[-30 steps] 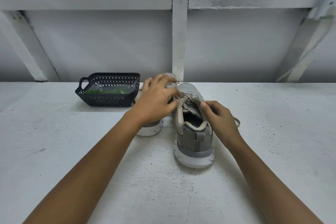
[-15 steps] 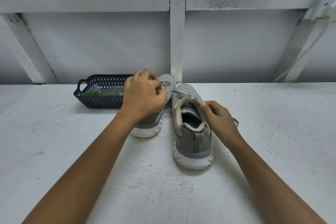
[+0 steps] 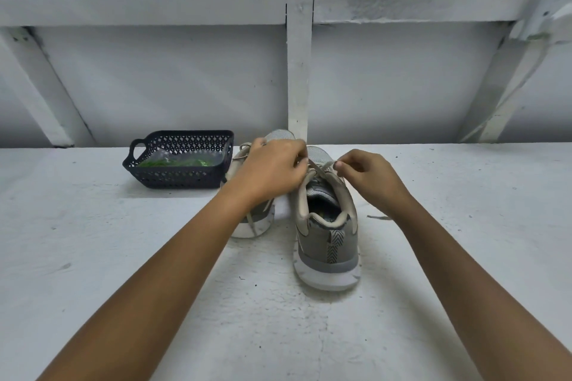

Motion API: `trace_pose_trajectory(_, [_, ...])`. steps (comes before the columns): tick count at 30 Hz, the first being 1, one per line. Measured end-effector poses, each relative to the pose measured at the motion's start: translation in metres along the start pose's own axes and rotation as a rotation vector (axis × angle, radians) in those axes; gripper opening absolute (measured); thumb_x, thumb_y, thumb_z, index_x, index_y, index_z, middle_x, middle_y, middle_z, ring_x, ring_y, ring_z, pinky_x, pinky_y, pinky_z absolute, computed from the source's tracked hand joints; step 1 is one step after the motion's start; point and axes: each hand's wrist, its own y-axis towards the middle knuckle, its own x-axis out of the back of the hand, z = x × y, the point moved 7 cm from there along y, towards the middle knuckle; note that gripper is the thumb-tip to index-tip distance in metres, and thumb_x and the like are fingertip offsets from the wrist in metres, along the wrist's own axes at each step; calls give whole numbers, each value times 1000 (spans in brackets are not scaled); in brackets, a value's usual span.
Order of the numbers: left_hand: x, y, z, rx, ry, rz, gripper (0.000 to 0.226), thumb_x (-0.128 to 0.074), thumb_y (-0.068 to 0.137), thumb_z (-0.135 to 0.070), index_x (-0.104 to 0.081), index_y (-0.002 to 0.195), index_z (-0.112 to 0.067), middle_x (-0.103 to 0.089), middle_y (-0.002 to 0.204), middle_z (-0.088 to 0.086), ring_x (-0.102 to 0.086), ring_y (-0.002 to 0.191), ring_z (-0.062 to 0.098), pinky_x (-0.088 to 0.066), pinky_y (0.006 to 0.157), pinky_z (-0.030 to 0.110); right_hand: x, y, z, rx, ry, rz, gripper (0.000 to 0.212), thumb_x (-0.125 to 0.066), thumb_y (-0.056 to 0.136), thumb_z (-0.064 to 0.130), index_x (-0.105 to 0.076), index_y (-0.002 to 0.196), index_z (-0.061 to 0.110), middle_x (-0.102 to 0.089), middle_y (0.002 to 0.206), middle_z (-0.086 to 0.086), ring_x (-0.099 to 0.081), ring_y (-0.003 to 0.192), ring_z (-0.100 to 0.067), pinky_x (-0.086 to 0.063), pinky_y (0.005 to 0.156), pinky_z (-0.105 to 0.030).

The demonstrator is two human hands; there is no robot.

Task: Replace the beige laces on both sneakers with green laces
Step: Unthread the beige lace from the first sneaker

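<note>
head view: you are early in the job. judging by how things lie, the unlacing has only begun and no green has gone into either shoe. the green laces point(image 3: 173, 162) lie inside the black basket point(image 3: 179, 178), in what looks like a clear packet. the far sneaker point(image 3: 263, 221) stands just right of the basket, almost touching it, with the second beige lace point(image 3: 240, 150) threaded in it. the near sneaker point(image 3: 328, 241) stands further right of the basket and closer to you, heel toward you, on the white table point(image 3: 123, 257).

your left hand point(image 3: 272, 170), right of the basket, curls its fingers and seems to pinch the beige lace point(image 3: 320, 172) at the top eyelets of the near sneaker. your right hand point(image 3: 368, 176), further right again, pinches the same lace on the other side. a loose lace end point(image 3: 379, 217) trails on the table beyond it.

count: two sneakers, two beige laces to pull out, one basket, one packet of green; how many laces it holds you cannot tell.
</note>
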Motion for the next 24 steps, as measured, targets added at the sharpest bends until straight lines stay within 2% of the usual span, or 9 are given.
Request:
trace_pose_trajectory(2, [6, -14, -11, -51, -48, -53, 18, -49, 93, -26, -62, 99, -15, -67, 94, 1, -60, 93, 22, -39, 84, 34, 4, -13, 12, 75, -56, 8, 12, -62, 89, 25, -65, 78, 29, -63, 74, 17, -58, 75, 1, -38, 61, -4])
trace_pose_trajectory(5, [-1, -36, -19, -78, -126, -16, 15, -53, 92, -28, -61, 98, -17, -57, 94, -2, -55, 86, 17, -44, 73, 31, 7, -33, 25, 179, -190, 29, 16, -63, 89, 27, -73, 83, 18, -59, 76, 3, -53, 70, -8, -35, 59, -13])
trace_pose_trajectory(7, [-9, -45, -13, -20, -201, 25, 13, -57, 89, -27, -58, 101, -20, -45, 101, -3, -50, 82, 13, -45, 74, 31, 4, -42, 29, 181, -282, 126, 24, -60, 91, 29, -74, 78, 13, -57, 81, -4, -53, 71, -14, -35, 61, -23])
trace_pose_trajectory(9, [-19, -50, -5, 86, -319, 86, 22, -63, 86, -25, -49, 104, -24, -39, 109, -2, -49, 84, 13, -47, 76, 31, 2, -48, 29, 152, -349, 226, 28, -58, 92, 30, -72, 76, 12, -57, 84, -6, -55, 73, -18, -39, 65, -29])
trace_pose_trajectory(12, [-30, -51, 7, 258, -505, 100, 45, -71, 80, -28, -39, 110, -28, -35, 118, -3, -46, 99, 13, -43, 80, 29, 12, -41, 29, 73, -253, 157, 25, -56, 92, 32, -62, 74, 16, -63, 75, -5, -60, 70, -22, -46, 65, -34])
trace_pose_trajectory(14, [-40, -50, 13, 361, -609, 129, 62, -75, 77, -31, -37, 126, -29, -35, 127, -1, -44, 115, 16, -43, 96, 34, 16, -27, 25, 25, -211, 79, 20, -53, 93, 31, -59, 79, 18, -64, 75, -2, -62, 72, -21, -49, 67, -34])
trace_pose_trajectory(16, [-52, -51, 15, 448, -733, 177, 76, -77, 75, -30, -33, 138, -30, -35, 138, 2, -42, 125, 19, -40, 105, 41, 11, -11, 19, -19, -227, 101, 16, -53, 94, 26, -65, 90, 16, -64, 76, 0, -61, 74, -19, -50, 71, -32])
trace_pose_trajectory(20, [-65, -54, 15, 511, -901, 163, 75, -72, 77, -13, -36, 140, -31, -38, 143, 1, -45, 124, 19, -41, 105, 39, -6, 7, 6, -118, -109, 262, 15, -60, 91, 20, -71, 87, 11, -70, 83, -11, -65, 76, -23, -57, 73, -35])
trace_pose_trajectory(24, [-69, -58, 15, 526, -988, 166, 69, -66, 79, -8, -40, 139, -28, -46, 139, 2, -52, 119, 17, -44, 103, 38, -12, 14, 4, -108, -81, 275, 17, -61, 90, 17, -65, 73, 17, -65, 71, -3, -60, 67, -15, -55, 60, -26])
